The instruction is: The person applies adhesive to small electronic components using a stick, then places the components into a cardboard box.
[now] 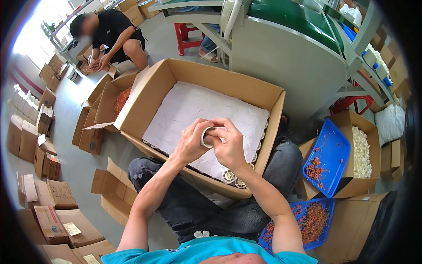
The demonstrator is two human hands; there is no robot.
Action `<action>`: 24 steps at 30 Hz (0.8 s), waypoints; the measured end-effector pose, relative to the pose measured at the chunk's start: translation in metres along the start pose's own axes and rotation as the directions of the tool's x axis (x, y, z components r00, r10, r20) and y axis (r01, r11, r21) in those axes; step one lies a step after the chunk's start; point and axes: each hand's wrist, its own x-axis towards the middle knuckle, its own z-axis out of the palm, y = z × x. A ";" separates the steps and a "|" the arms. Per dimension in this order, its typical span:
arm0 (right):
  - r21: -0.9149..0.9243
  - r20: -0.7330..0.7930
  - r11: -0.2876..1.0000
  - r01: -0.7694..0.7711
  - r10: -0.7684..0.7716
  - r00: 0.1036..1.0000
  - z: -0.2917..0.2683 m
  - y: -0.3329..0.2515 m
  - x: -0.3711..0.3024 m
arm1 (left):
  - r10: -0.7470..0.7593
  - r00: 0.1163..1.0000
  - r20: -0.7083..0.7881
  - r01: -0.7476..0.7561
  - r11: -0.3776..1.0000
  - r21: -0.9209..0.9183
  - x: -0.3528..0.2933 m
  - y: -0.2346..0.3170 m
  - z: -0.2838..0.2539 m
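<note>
My left hand (192, 141) and my right hand (230, 144) meet over the large open cardboard box (224, 81). Between them they grip a white ring-shaped part (203, 137); fingers of my right hand reach into its opening. Whatever else may be inside the ring is hidden by the fingers. Under my hands, a white paper sheet (176, 110) covers most of the box's contents. Round cream spoked parts (228, 176) show beyond the sheet's near right corner, and more edges peek out along its sides.
A blue tray (327, 154) with red-tipped wired pieces leans on a box of white pieces (361, 152) at right. Another blue tray (314, 224) lies nearer. An open carton (115, 189) stands left. A co-worker (112, 37) crouches far left; a green-topped machine (281, 57) stands ahead.
</note>
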 end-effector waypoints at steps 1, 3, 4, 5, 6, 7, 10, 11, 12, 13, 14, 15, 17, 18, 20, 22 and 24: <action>0.013 -0.009 1.000 -0.012 0.012 1.000 0.001 0.000 0.000 | 0.003 1.000 0.003 -0.003 1.000 -0.001 0.000 0.000 0.000; 0.015 -0.018 1.000 -0.022 0.023 1.000 0.002 0.002 -0.001 | -0.005 1.000 0.015 0.005 0.999 0.049 0.000 0.002 -0.001; 0.018 -0.022 0.999 -0.033 0.034 0.999 0.003 0.003 -0.001 | -0.001 1.000 0.021 0.000 0.999 0.048 0.000 0.001 -0.001; 0.021 -0.029 0.999 -0.034 0.035 0.999 0.003 0.003 -0.001 | 0.004 1.000 0.005 -0.005 0.999 0.052 0.000 0.000 0.000; 0.018 -0.029 0.999 -0.029 0.030 0.999 0.003 0.002 0.000 | 0.011 1.000 -0.010 -0.010 0.998 0.057 0.001 -0.001 0.002; 0.015 -0.030 1.000 -0.024 0.024 0.999 0.002 0.002 0.001 | 0.016 1.000 0.000 -0.016 0.998 0.058 0.002 -0.001 0.003; 0.049 -0.029 0.996 -0.076 0.078 0.997 -0.002 0.001 0.002 | 0.016 1.000 0.010 -0.016 0.998 0.061 0.007 0.000 0.006; 0.057 -0.045 0.995 -0.077 0.080 0.996 -0.004 0.002 0.002 | 0.016 1.000 0.004 -0.017 0.998 0.069 0.009 0.000 0.008; 0.015 -0.051 0.998 -0.067 0.067 0.996 -0.006 0.004 0.002 | 0.018 1.000 -0.002 -0.018 0.997 0.075 0.012 -0.001 0.011; -0.028 -0.057 0.998 -0.057 0.056 0.997 -0.009 0.005 0.004 | 0.030 0.999 0.014 -0.031 0.997 0.073 0.015 -0.002 0.015; -0.025 -0.076 0.998 -0.059 0.057 0.996 -0.014 0.010 0.006 | -0.026 0.999 0.047 0.022 0.997 0.079 0.020 -0.004 0.019; -0.055 -0.097 0.997 -0.062 0.057 0.994 -0.020 0.014 0.011 | -0.081 0.994 0.079 0.074 0.994 0.086 0.026 -0.006 0.023; -0.088 -0.135 0.994 -0.069 0.056 0.989 -0.036 0.016 0.021 | -0.174 0.975 0.135 0.168 0.984 0.058 0.048 -0.014 0.023; -0.041 -0.234 0.998 -0.049 0.038 0.971 -0.044 0.010 0.027 | -0.196 0.968 0.158 0.183 0.979 0.096 0.066 -0.025 0.020; -0.037 -0.370 0.999 -0.002 -0.012 0.929 -0.072 0.007 0.032 | 0.112 0.990 0.082 -0.121 0.987 0.108 0.138 -0.029 0.031; 0.019 -0.430 0.999 -0.036 0.040 0.902 -0.089 0.007 0.034 | 0.139 0.990 0.019 -0.139 0.958 0.252 0.202 -0.040 0.046; 0.120 -0.457 0.991 -0.065 0.114 0.882 -0.095 0.006 0.035 | 0.151 0.988 -0.028 -0.137 0.948 0.287 0.270 -0.053 0.059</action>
